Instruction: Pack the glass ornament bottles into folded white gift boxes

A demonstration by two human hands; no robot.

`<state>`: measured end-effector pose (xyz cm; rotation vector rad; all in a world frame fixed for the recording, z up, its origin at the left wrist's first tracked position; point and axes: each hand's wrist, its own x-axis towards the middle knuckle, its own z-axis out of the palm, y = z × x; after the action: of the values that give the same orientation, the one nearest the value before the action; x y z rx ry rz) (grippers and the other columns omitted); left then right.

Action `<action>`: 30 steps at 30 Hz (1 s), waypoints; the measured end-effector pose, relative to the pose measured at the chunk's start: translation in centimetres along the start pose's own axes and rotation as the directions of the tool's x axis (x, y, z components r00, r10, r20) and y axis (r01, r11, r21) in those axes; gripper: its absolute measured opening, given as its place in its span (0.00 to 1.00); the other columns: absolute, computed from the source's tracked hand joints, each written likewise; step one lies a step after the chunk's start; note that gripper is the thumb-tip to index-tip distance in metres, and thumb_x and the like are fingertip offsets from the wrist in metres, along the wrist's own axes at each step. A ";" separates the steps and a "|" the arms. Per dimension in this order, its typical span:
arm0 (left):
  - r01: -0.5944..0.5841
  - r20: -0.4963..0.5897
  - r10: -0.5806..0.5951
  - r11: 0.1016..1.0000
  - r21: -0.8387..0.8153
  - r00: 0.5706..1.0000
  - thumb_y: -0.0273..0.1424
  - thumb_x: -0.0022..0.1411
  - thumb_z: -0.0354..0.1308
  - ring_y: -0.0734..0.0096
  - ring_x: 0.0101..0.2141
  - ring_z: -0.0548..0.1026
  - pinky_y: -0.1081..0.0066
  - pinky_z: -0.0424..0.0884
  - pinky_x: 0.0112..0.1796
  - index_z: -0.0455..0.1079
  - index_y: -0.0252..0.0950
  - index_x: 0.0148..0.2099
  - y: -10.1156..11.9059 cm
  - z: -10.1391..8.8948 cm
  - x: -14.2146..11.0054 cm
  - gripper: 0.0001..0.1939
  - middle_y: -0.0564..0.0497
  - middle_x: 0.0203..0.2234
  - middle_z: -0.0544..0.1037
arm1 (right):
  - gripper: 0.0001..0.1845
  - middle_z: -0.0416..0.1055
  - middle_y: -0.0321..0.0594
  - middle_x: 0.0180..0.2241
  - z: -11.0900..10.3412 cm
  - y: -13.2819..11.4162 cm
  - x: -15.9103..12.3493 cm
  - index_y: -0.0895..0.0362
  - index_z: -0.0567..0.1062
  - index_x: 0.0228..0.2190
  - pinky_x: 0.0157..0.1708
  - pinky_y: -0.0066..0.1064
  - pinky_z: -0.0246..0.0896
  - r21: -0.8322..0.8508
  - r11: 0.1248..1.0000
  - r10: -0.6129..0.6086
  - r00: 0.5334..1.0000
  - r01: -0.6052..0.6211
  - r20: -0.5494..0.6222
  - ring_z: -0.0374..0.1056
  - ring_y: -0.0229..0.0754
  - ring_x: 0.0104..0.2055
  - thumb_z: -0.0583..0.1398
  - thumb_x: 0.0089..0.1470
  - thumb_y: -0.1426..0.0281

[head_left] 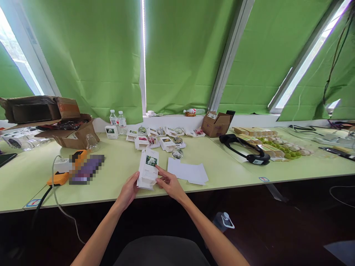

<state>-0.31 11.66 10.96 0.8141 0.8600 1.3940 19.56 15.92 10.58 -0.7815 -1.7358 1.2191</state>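
Observation:
A white cardboard box [149,170] with a white-flower picture is between my hands, over the table's front edge. Its lower end has loose flaps. My left hand [129,190] grips the left side, with the thumb along the edge. On the right side, my right hand [169,183] holds the box, and its index finger touches the front by the picture. A flat white card sheet [188,171] lies just right of the box. Behind it is a round clear glass ornament [177,153]. Farther back sit several open white boxes [167,143] with flower pictures, ornaments beside them.
Brown cartons [73,138] and an orange power strip [62,177] are on the left. At the back stand two water bottles [122,122] and a small brown carton [216,125]. A black headset [246,147] and egg trays [280,146] lie to the right.

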 end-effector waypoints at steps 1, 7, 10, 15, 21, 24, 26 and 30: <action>-0.009 -0.002 0.009 1.000 0.000 1.000 0.40 0.60 0.59 0.56 0.47 0.74 0.66 0.69 0.45 0.70 0.32 0.56 0.1 0.1 -0.1 0.25 0.43 0.49 0.76 | 0.34 0.70 0.44 0.47 0.0 -0.1 0.0 0.50 0.62 0.60 0.32 0.33 0.67 0.008 1.000 0.003 1.000 -0.003 -0.004 0.67 0.38 0.32 0.61 0.53 0.57; -0.050 -0.044 0.051 0.998 0.033 0.998 0.40 0.59 0.60 0.59 0.47 0.74 0.69 0.69 0.42 0.58 0.43 0.64 0.5 0.6 -0.4 0.33 0.47 0.51 0.75 | 0.34 0.69 0.43 0.45 -0.2 0.0 0.0 0.48 0.61 0.60 0.32 0.32 0.68 0.082 0.996 0.021 0.999 -0.024 0.034 0.71 0.37 0.33 0.61 0.54 0.59; -0.085 -0.033 0.088 0.993 0.082 0.996 0.40 0.59 0.60 0.61 0.47 0.75 0.69 0.69 0.43 0.48 0.47 0.68 0.5 0.8 -0.5 0.38 0.49 0.49 0.76 | 0.32 0.69 0.42 0.43 -0.4 0.2 0.1 0.49 0.64 0.59 0.31 0.31 0.68 0.114 0.993 0.031 0.999 -0.034 0.031 0.71 0.37 0.33 0.62 0.53 0.58; -0.101 0.024 0.098 0.983 0.155 0.995 0.42 0.61 0.57 0.59 0.50 0.72 0.67 0.68 0.46 0.54 0.43 0.66 0.3 0.6 -0.3 0.33 0.47 0.52 0.74 | 0.32 0.68 0.41 0.42 -0.7 0.5 0.3 0.48 0.64 0.58 0.31 0.31 0.68 0.147 0.988 0.041 0.998 -0.047 0.041 0.70 0.38 0.34 0.62 0.53 0.58; -0.134 0.056 0.124 0.955 0.264 0.991 0.43 0.62 0.55 0.58 0.51 0.71 0.63 0.64 0.52 0.56 0.44 0.65 0.3 0.5 -0.3 0.31 0.47 0.54 0.72 | 0.34 0.68 0.41 0.42 -0.8 0.1 0.3 0.49 0.63 0.59 0.31 0.31 0.68 0.158 0.986 0.047 0.998 -0.055 0.053 0.70 0.38 0.35 0.63 0.53 0.58; -0.130 0.080 0.111 0.948 0.291 0.991 0.43 0.61 0.56 0.59 0.48 0.74 0.62 0.66 0.49 0.53 0.45 0.66 0.5 0.7 -0.5 0.33 0.47 0.51 0.74 | 0.33 0.68 0.41 0.43 -0.8 -0.1 0.2 0.49 0.63 0.59 0.32 0.31 0.68 0.156 0.987 0.039 0.997 -0.048 0.061 0.69 0.38 0.35 0.63 0.52 0.59; -0.136 0.074 0.119 0.944 0.302 0.990 0.44 0.61 0.56 0.60 0.48 0.74 0.64 0.68 0.47 0.53 0.45 0.66 0.5 0.7 -0.5 0.33 0.47 0.52 0.74 | 0.34 0.68 0.41 0.43 -0.8 -0.1 0.2 0.48 0.63 0.59 0.32 0.31 0.68 0.157 0.987 0.034 0.997 -0.044 0.068 0.68 0.38 0.35 0.63 0.52 0.60; -0.149 0.026 0.150 0.925 0.350 0.988 0.43 0.60 0.57 0.58 0.53 0.70 0.67 0.68 0.47 0.57 0.44 0.64 0.3 0.5 -0.4 0.31 0.46 0.56 0.70 | 0.35 0.69 0.41 0.44 -0.9 0.2 0.2 0.48 0.62 0.59 0.32 0.31 0.68 0.152 0.988 0.028 0.997 -0.038 0.069 0.67 0.37 0.35 0.64 0.51 0.61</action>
<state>0.03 11.33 11.46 1.1730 1.0849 1.3913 20.32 16.52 10.65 -0.6880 -1.6646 1.3974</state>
